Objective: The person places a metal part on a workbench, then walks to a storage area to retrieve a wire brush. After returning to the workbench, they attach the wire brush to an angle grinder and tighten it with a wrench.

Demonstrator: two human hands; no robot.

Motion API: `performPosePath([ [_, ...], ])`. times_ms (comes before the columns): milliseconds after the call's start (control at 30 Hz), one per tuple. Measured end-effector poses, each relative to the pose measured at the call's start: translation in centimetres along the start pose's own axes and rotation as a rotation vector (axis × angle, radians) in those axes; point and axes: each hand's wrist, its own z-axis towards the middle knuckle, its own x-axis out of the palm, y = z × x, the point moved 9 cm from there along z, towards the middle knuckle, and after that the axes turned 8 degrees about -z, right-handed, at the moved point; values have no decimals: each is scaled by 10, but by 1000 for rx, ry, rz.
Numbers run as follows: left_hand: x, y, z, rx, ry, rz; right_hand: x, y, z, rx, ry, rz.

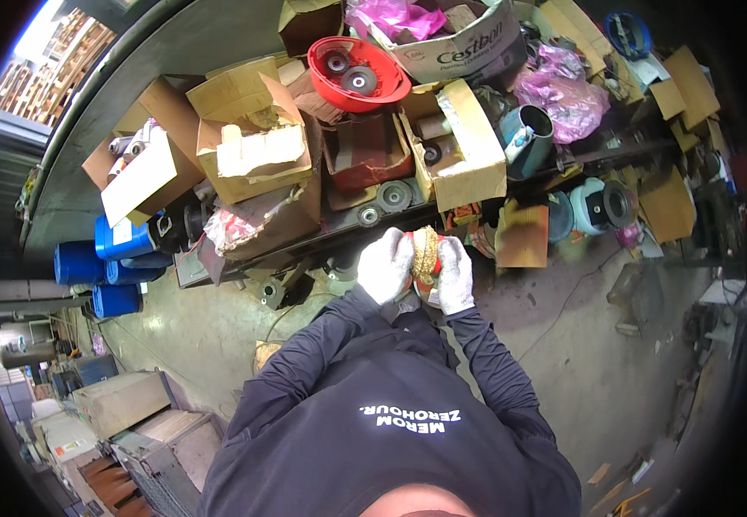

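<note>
My left hand (385, 265) and my right hand (455, 277), both in white work gloves, are closed on a gold-coloured, rough-textured round piece (425, 252) with red at its sides. They grip it from opposite sides, in front of my body and close to the bench edge. What exactly this piece is cannot be made out, and my fingers cover its ends. Just beyond it on the bench lie a grey ring-shaped metal part (394, 196) and a smaller round metal part (368, 214).
Open cardboard boxes (253, 138) crowd the bench, with a red basin (359, 77) holding dark discs. A blue-grey metal cylinder (527, 138) and pink plastic bags (563, 95) are on the right. Blue containers (124, 237) stand at left. A cable crosses the concrete floor (554, 319).
</note>
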Motion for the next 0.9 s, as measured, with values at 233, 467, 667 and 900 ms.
performPosePath([
  [233,-28,1,-2,48,25,16,24,22,-10,-52,-39,-75],
  [467,-64,-3,1,69,9,93,58,21,-7,9,-59,-79],
  [667,-86,1,-5,-13,37,99,78,33,-10,-33,-49,-15],
  [900,-90,14,-10,-95,-4,-9,70,5,-3,29,-96,-31],
])
